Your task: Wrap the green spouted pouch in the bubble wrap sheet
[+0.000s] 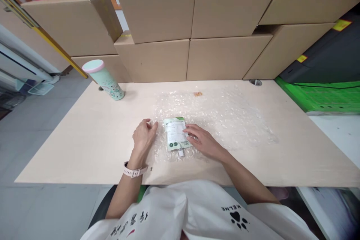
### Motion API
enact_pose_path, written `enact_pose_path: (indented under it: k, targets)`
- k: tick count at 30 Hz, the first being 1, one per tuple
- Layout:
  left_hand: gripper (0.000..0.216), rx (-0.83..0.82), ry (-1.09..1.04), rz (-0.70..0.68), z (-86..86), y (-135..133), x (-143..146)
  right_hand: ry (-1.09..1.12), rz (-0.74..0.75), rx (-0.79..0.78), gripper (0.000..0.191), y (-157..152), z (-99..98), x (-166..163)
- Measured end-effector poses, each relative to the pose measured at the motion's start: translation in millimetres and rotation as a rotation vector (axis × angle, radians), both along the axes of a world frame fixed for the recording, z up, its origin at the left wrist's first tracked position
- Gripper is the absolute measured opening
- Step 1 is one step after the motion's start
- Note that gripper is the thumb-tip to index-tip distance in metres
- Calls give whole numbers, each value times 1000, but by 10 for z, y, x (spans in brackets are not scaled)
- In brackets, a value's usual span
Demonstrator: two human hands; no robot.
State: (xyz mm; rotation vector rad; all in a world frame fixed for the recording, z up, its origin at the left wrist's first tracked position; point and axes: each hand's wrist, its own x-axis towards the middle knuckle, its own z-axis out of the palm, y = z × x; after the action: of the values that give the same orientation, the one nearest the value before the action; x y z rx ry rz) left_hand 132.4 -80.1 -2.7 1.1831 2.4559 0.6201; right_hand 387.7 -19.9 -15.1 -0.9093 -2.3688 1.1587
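A flat spouted pouch (177, 134), pale green with a white label and a capped spout toward me, lies on a sheet of clear bubble wrap (233, 120). At the sheet's left edge, my left hand (144, 134) has its fingers curled and appears to pinch the wrap, though the fingertips are partly hidden. My right hand (204, 140) rests by the pouch's right side, fingers stretched out and touching its edge. A pale watch strap circles my left wrist.
A mint tumbler (108, 82) with a pink-rimmed lid stands at the table's back left. Stacked cardboard boxes (160, 60) wall off the back edge. To the right are a green crate (332, 95) and a dark case (326, 60). A small orange-brown piece (198, 93) lies near the wrap's far edge.
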Motion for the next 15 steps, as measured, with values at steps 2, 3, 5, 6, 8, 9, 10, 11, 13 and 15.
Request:
enact_pose_path:
  k: [2, 3, 5, 6, 8, 9, 10, 11, 13, 15]
  targets:
    - [49, -4, -69, -51, -28, 5, 14, 61, -43, -57, 35, -18, -9, -23]
    - [47, 12, -109, -75, -52, 9, 29, 99, -69, -98, 37, -28, -21, -40]
    - [47, 73, -185, -100, -117, 21, 64, 161, -125, -198, 42, -47, -57, -85]
    - [48, 105, -218, -105, -154, 26, 80, 178, -143, -250, 43, -55, -79, -111]
    - [45, 154, -277, -110, -227, 37, 103, 191, -170, -326, 46, -67, -129, -169]
    - [43, 169, -300, -111, -259, 41, 108, 192, -184, -342, 47, -70, -154, -199]
    - [41, 181, -319, -112, -285, 44, 110, 191, -197, -343, 47, -72, -178, -226]
    - [39, 191, -334, -112, -306, 47, 109, 186, -212, -334, 47, -72, -199, -251]
    - [36, 205, -357, -115, -331, 49, 103, 170, -243, -313, 43, -65, -230, -288]
    - [34, 215, -378, -121, -343, 46, 99, 164, -244, -317, 40, -48, -244, -305]
